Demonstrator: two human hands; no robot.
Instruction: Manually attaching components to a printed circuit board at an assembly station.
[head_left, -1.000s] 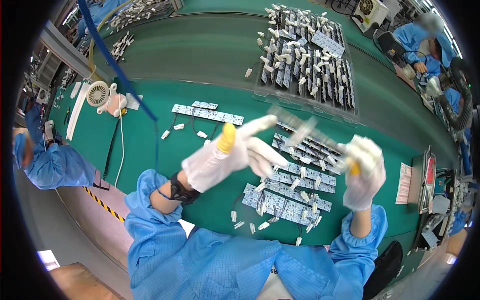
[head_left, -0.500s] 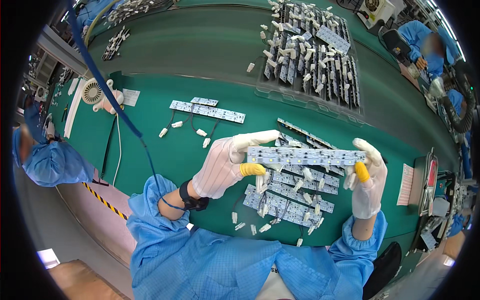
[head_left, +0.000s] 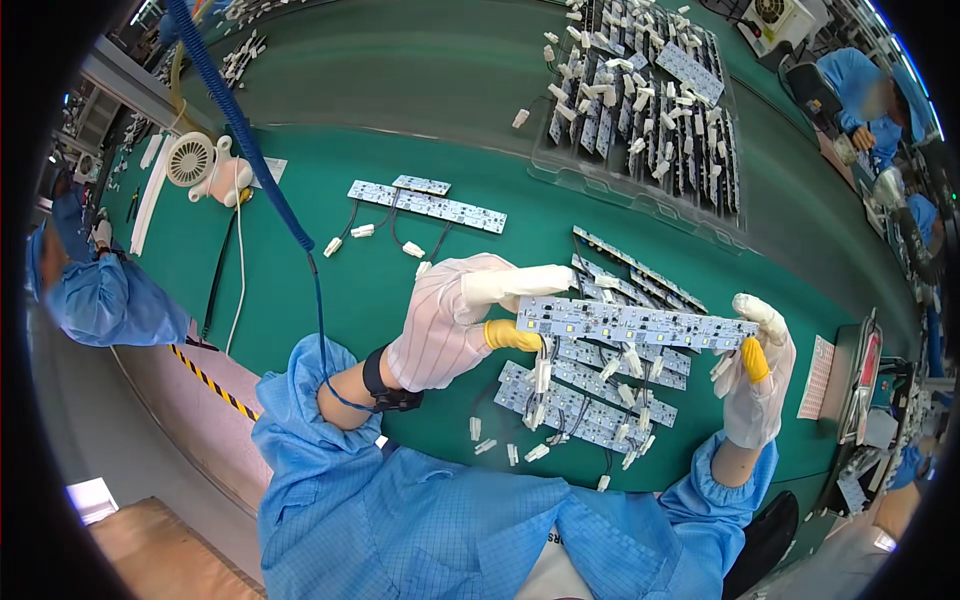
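Note:
Between my two gloved hands a long white LED circuit board [head_left: 640, 325] is held up level, its small yellow LEDs and dark parts facing me. My left hand [head_left: 465, 315] pinches its left end between forefinger and yellow-tipped thumb. At the right end, my right hand [head_left: 758, 370] grips it the same way, the thumb in a yellow cover. A cable with a white connector [head_left: 542, 372] hangs below the board's left end. Beneath it, a loose pile of similar circuit boards [head_left: 570, 405] with wires and white plugs lies on the green mat, partly hidden by the held board.
Two more circuit boards [head_left: 430, 206] lie farther left on the green mat [head_left: 310, 180]. A clear tray [head_left: 640, 195] packed with upright boards stands at the back. A small fan [head_left: 190, 160] sits at left. A blue cord [head_left: 240, 125] runs to my left wrist. Co-workers sit at both sides.
Both hands have shifted slightly right in the picture with the board, whose right end now dips a little lower. The whole view has also shifted slightly.

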